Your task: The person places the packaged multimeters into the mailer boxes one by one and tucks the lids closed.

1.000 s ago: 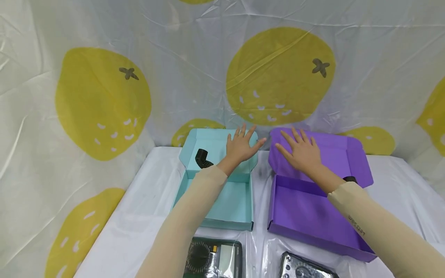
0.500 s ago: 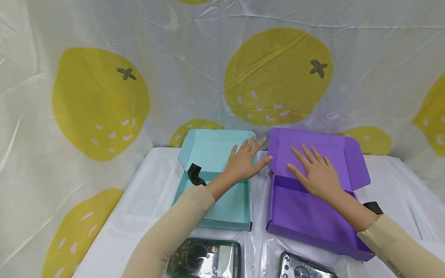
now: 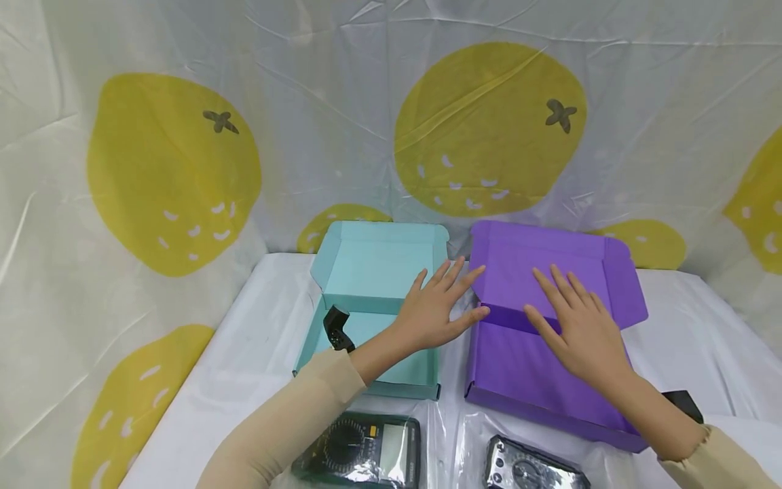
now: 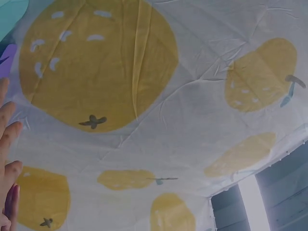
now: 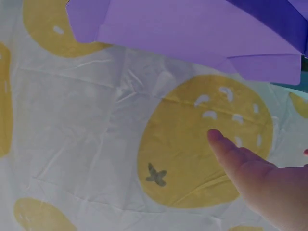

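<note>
Two lidded cardboard boxes stand with lids raised: a teal box (image 3: pixel 408 390) on the left, a purple box (image 3: pixel 550 420) on the right. My left hand (image 3: pixel 430 312) is spread, with nothing in it, over the teal box's right side. My right hand (image 3: pixel 583 339) is likewise spread and holds nothing, over the purple box. Whether either hand touches a box cannot be told. In front of the teal box lies a multimeter (image 3: pixel 351 445) in a clear bag. A black and silver device (image 3: pixel 531 468), bagged too, lies before the purple one, cut off by the frame.
A white cloth (image 3: pixel 232 380) covers the table. Behind it hangs a pale curtain (image 3: pixel 330 136) printed with big yellow lemons. Black cameras sit on both wrists, one by the left cuff (image 3: pixel 337 329), one by the right cuff (image 3: pixel 683 405).
Both hands have drawn back toward the person from the raised lids, fingers still spread. The right hand has also shifted to the right. Boxes and bagged devices stay where they were.
</note>
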`<state>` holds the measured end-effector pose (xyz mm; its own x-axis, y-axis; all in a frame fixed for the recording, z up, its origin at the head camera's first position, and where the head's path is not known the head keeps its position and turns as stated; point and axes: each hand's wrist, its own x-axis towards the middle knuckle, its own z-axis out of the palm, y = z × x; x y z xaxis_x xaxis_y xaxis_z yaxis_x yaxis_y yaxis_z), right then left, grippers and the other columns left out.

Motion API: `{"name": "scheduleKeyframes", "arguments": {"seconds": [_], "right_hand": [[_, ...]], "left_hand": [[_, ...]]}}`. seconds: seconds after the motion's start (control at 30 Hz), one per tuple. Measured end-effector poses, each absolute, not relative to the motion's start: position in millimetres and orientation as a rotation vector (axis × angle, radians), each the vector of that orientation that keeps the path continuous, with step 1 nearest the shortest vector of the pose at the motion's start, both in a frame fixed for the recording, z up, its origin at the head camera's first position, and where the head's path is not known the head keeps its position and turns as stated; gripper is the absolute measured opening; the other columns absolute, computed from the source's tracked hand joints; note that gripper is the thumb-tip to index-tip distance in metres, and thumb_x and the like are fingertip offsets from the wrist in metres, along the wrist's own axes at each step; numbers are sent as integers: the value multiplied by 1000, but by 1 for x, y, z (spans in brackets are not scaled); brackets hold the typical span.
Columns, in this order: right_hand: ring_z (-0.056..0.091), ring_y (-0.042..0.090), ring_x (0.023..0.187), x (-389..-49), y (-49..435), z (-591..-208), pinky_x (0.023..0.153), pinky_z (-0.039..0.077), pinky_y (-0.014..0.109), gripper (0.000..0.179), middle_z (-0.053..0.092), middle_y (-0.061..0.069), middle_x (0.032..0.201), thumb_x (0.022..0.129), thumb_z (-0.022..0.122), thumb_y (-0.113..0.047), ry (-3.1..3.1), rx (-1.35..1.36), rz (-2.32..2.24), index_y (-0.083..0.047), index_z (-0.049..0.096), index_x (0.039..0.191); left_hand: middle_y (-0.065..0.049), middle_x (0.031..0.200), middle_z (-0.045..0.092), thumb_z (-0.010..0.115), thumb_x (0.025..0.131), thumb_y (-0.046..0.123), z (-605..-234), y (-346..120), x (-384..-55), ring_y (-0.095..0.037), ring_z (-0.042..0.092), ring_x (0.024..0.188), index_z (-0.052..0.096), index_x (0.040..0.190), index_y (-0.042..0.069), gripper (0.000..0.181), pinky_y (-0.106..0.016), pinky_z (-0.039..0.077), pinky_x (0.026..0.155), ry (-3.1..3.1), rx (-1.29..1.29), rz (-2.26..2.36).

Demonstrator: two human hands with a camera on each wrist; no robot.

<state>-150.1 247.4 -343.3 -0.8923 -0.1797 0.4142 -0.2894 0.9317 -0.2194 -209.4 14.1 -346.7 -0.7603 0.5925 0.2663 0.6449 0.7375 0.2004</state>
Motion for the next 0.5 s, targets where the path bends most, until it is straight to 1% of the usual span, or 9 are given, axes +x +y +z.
{"name": "scheduleKeyframes", "arguments": {"seconds": [0.13,0.27,0.37,0.5], "right_hand": [[17,37,137,-143,247,-345,103,18,59,59,25,16,147,93,44,-41,-2683,349,395,-28,20,145],[17,36,137,-139,248,-347,104,18,57,59,24,14,148,93,46,-40,-2666,345,419,-29,21,145],[19,34,137,-135,249,-349,102,21,59,58,24,11,149,93,47,-38,-2645,333,486,-30,23,144],[22,33,136,-129,249,-354,96,25,61,56,25,7,149,92,50,-33,-2607,321,585,-30,26,143]], "left_hand": [[3,153,3,24,89,64,-349,14,-203,-14,-2,140,0,143,41,64,-50,11,111,-2749,-1002,-385],[4,153,4,23,90,64,-353,14,-197,-16,3,140,0,143,41,63,-51,14,110,-2741,-1026,-385],[4,153,7,24,90,63,-356,13,-192,-17,7,140,2,143,41,61,-51,16,110,-2733,-1052,-388],[2,152,11,25,91,60,-361,9,-183,-20,8,140,7,144,39,60,-51,18,109,-2733,-1083,-375]]}}
